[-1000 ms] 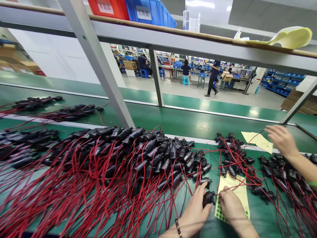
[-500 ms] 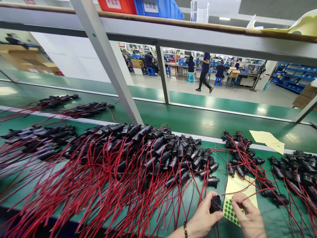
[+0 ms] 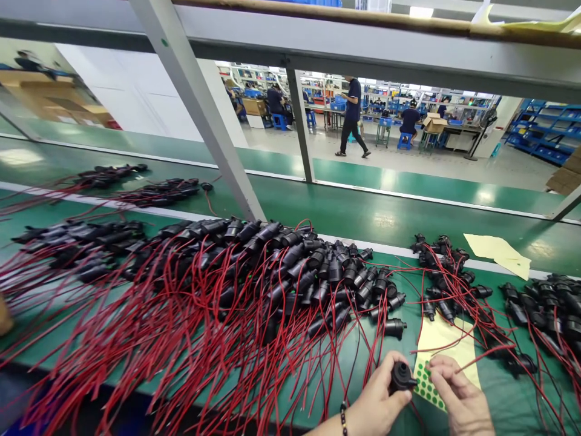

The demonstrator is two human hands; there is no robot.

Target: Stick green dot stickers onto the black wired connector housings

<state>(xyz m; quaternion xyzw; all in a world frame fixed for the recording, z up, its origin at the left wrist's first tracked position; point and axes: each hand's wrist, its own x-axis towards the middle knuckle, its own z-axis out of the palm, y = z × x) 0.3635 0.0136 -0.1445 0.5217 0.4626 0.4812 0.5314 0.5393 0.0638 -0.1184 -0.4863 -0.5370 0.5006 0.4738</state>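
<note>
A black cylindrical part [image 3: 402, 376] with a nozzle is gripped between the thumb and fingers of my left hand [image 3: 376, 401], which has a beaded bracelet at the wrist. My right hand [image 3: 463, 396] is pinched at the edge of a pale yellow sheet [image 3: 447, 340] with rows of green round stickers [image 3: 426, 383]; whatever is between its fingertips is too small to make out. Left of my hands lies a large heap of black parts [image 3: 290, 272] with long red wires [image 3: 218, 339] trailing toward the front edge.
Smaller piles of black parts lie at the right [image 3: 551, 309] and back left [image 3: 158, 192]. Yellow paper scraps [image 3: 497, 251] rest near the table's back strip. A slanted metal post [image 3: 204, 115] rises behind the heap. A person [image 3: 351, 115] walks in the background.
The view has shifted slightly. The black part in my left hand has turned so its round end faces up more. My right hand stays pinched by the stickers. The background person has walked left.
</note>
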